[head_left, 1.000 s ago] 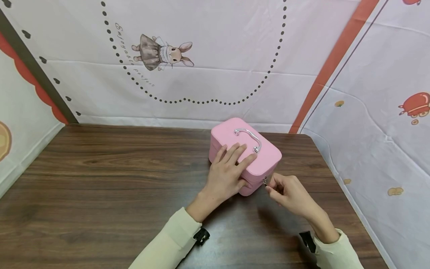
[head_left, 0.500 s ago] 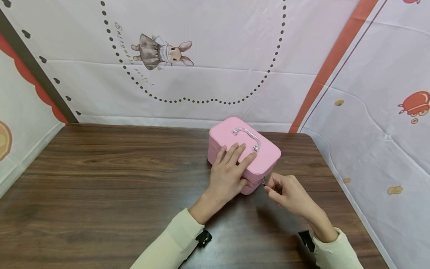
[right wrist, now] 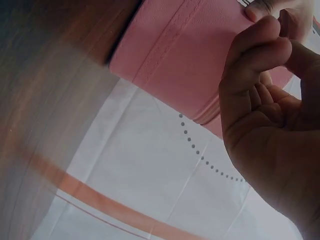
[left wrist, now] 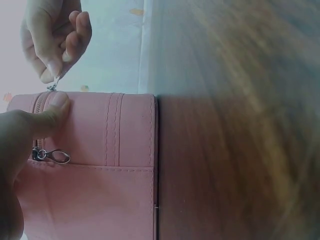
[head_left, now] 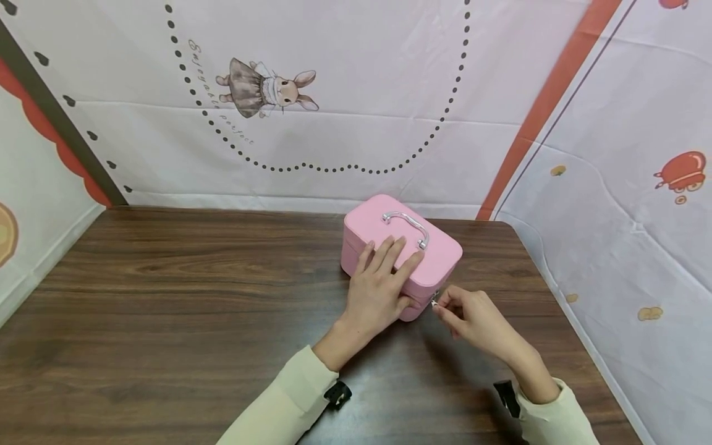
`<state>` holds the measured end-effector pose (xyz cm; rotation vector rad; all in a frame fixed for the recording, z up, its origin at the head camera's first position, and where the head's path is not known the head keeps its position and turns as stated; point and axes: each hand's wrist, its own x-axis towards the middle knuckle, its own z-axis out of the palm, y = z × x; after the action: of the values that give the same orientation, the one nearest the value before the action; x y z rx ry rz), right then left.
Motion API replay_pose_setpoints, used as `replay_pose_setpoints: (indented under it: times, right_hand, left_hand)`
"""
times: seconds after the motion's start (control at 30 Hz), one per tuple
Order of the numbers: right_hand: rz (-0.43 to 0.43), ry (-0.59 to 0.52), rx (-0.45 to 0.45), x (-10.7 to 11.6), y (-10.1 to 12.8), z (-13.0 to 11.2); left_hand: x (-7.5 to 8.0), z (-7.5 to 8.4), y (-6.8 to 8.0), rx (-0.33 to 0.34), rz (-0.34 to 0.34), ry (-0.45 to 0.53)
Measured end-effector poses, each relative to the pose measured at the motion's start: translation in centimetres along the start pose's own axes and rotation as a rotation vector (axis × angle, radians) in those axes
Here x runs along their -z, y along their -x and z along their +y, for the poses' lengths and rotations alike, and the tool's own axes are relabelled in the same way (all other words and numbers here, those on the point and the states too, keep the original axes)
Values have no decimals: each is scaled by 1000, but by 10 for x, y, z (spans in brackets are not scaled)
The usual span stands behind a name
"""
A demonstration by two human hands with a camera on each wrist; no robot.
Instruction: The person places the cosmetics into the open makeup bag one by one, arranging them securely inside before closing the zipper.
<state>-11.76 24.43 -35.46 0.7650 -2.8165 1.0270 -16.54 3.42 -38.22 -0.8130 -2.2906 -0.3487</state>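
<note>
A pink vanity case (head_left: 384, 216) with a silver handle (head_left: 408, 225) on its lid stands on the table, its lid down. The left hand (head_left: 375, 296) rests on the lid with fingers spread and fairly straight; its thumb (left wrist: 47, 117) lies against the side by the zipper. At the case's near right corner, the right hand (head_left: 473, 318) pinches a small metal zipper pull (left wrist: 55, 84) between thumb and index finger. A second zipper pull (left wrist: 60, 156) hangs loose on the side, below the left thumb in the left wrist view. The right fingertips partly hide the pinched pull.
The dark wood table (head_left: 194, 309) extends left and in front of the case. A white printed cloth wall (head_left: 361, 142) rises right behind the case. Another cloth wall (head_left: 612, 247) borders the table's right edge.
The right hand and its zipper pull have shifted slightly left at the corner. The case has edged slightly left too. The left hand stays on the lid.
</note>
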Motion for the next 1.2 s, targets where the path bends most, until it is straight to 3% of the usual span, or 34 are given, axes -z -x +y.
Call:
replay_pose_setpoints:
  times: [0.17,0.33,0.5,0.67,0.87,1.2]
  right_hand:
    - [18,-14,13,-4,0,1]
    - [83,24,50,-4,0,3]
    - [141,44,58,-2,-1,5]
    - [133,5,11,1,-2,7]
    - [77,-11,-24,1,-2,6]
    - [57,28,76,2,0,6]
  left_hand:
    - [0,-1,0,-19,-8,-7]
    - [7,-8,-2,-79,-88,-4]
    - [17,-21,-5,-133,-144,84]
    - [20,-36,-5,-144,-121,126]
    - [17,-51,-4,-68,-97,75]
    - [9,-62,-2,-61,-22,134]
